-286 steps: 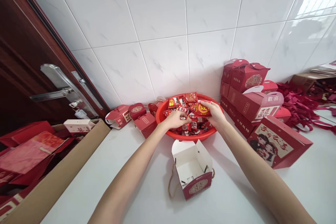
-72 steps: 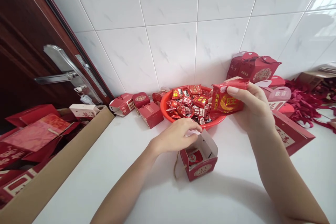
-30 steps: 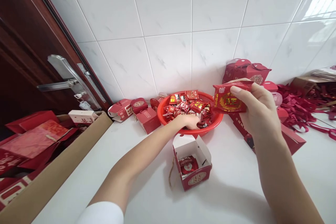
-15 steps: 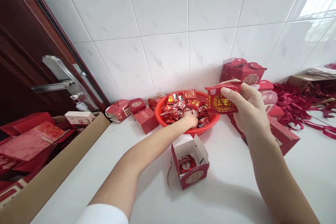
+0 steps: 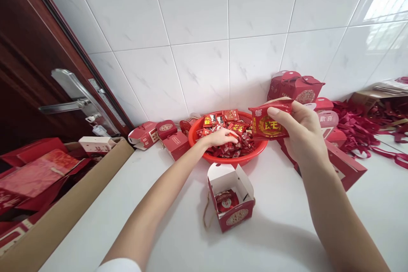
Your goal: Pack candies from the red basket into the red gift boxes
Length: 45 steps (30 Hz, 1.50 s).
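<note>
The right hand pinches 1 large red packet between thumb and fingers, raised at the right edge of the basket. The left hand reaches into that basket, fingers curled among the wrapped sweets; I cannot tell whether they grip a piece.

Nearer, on the white table, the small box stands upright with its flaps up and its rope handle drooping on the left. It looks partly filled: red wrapped pieces lie inside, with room seemingly left above them. The held packet is outside the box, and the flaps are not folded over.

Plenty of sweets remain in the basket. Far right, red boxes stand stacked with their tops drawn together.
</note>
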{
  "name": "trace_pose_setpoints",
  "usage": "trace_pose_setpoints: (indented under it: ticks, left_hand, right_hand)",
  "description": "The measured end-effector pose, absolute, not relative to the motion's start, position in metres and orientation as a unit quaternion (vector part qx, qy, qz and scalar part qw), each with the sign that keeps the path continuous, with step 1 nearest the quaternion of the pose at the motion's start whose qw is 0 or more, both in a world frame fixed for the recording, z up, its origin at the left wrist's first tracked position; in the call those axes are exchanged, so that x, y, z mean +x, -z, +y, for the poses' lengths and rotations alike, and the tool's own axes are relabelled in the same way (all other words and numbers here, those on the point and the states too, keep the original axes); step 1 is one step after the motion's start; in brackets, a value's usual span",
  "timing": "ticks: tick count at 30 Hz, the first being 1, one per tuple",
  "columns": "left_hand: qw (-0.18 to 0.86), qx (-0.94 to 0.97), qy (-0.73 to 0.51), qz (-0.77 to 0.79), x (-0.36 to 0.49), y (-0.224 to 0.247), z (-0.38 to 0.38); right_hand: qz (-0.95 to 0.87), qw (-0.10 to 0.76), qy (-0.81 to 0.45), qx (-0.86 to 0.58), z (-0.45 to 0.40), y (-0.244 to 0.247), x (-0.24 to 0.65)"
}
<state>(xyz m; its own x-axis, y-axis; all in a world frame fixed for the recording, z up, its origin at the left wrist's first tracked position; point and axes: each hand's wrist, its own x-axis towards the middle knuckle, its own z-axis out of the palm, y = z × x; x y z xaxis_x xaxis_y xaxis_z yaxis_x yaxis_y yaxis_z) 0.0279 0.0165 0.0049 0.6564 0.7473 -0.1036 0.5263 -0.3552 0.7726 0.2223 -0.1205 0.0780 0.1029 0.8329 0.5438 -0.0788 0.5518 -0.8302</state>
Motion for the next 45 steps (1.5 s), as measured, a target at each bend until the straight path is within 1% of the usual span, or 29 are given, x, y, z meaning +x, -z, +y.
trace_pose_setpoints:
  ticks: [3,7,12,19,28,35,41,45]
  left_hand:
    - [0.472,0.760,-0.206,0.396,0.011,-0.003,0.014]
    - [0.539,0.701,-0.244,0.399,0.003,-0.002,0.009]
    - [0.569,0.651,-0.274,0.422,0.003,-0.003,0.008]
    - [0.578,0.628,-0.280,0.440,0.002,-0.003,0.006]
    - [0.568,0.681,-0.311,0.343,0.000,-0.006,0.005]
    - [0.565,0.675,-0.343,0.328,0.000,0.000,0.008]
    - [0.537,0.670,-0.395,0.326,0.000,-0.004,-0.010]
    - [0.527,0.678,-0.404,0.316,-0.004,-0.005,-0.031]
  right_hand:
    - [-0.578,0.661,-0.344,-0.333,-0.118,-0.077,0.221]
    - [-0.577,0.659,-0.347,-0.336,-0.116,-0.075,0.219]
    - [-0.582,0.655,-0.342,-0.340,-0.117,-0.074,0.218]
    - [-0.581,0.653,-0.344,-0.344,-0.117,-0.074,0.217]
    - [-0.586,0.655,-0.331,-0.343,-0.116,-0.074,0.218]
    - [-0.590,0.655,-0.329,-0.339,-0.116,-0.074,0.218]
    - [-0.594,0.645,-0.332,-0.347,-0.116,-0.074,0.218]
    - [-0.600,0.642,-0.326,-0.347,-0.118,-0.073,0.216]
